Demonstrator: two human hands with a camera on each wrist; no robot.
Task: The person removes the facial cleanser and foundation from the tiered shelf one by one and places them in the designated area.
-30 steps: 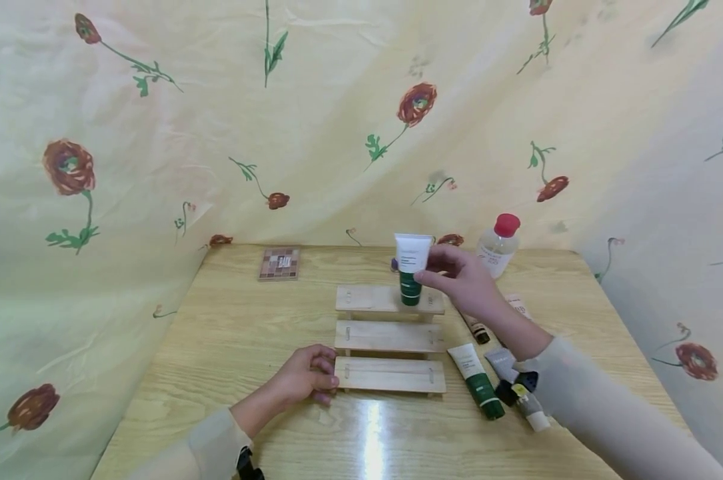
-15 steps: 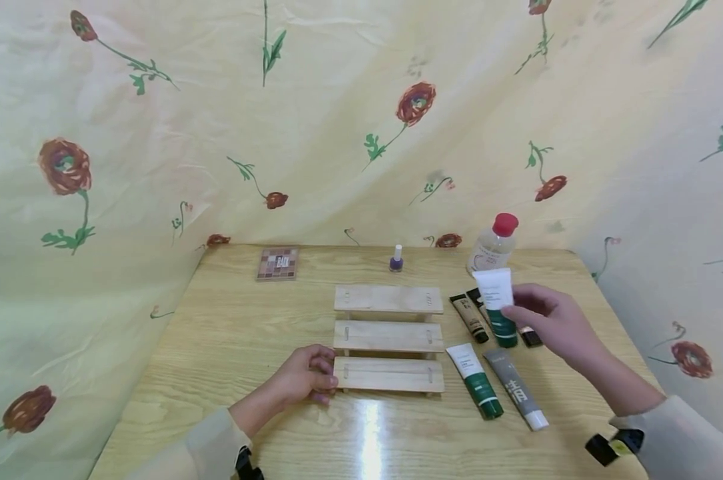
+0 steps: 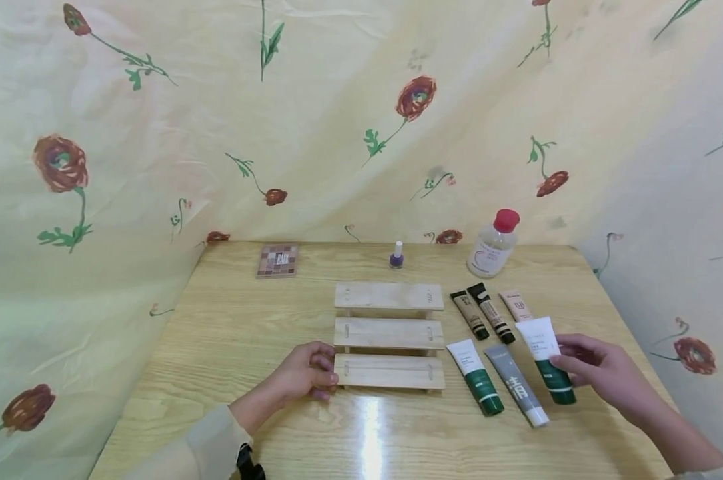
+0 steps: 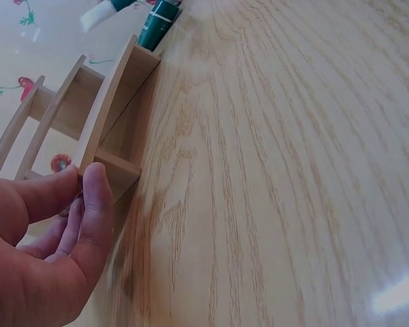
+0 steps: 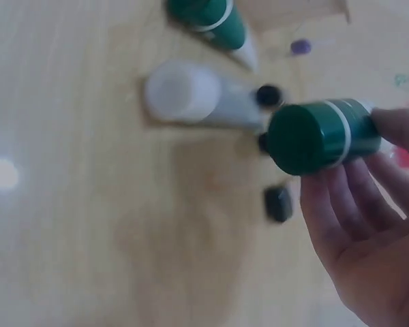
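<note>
My right hand (image 3: 607,370) holds a white-and-green squeeze tube (image 3: 547,360) between thumb and fingers. The tube tilts, its green cap toward me, over the table's right side; in the right wrist view the cap (image 5: 296,139) shows clear of the wood. With thumb and forefinger, my left hand (image 3: 306,373) pinches the left end of the lowest step of a three-step wooden rack (image 3: 391,373). Left of the held tube lie a grey tube (image 3: 517,385) and a second white-and-green tube (image 3: 475,377).
Behind these lie two slim black-and-tan tubes (image 3: 469,315) and a pink BB tube (image 3: 516,305). A clear bottle with a red cap (image 3: 493,245) stands at the back right. Purple nail polish (image 3: 396,257) and an eyeshadow palette (image 3: 277,260) are along the back. A flowered cloth (image 3: 337,120) hangs behind.
My right hand has carried the white-and-green tube from above the rack's top step to the right and toward me, beside the grey tube. My left hand has stayed on the rack.
</note>
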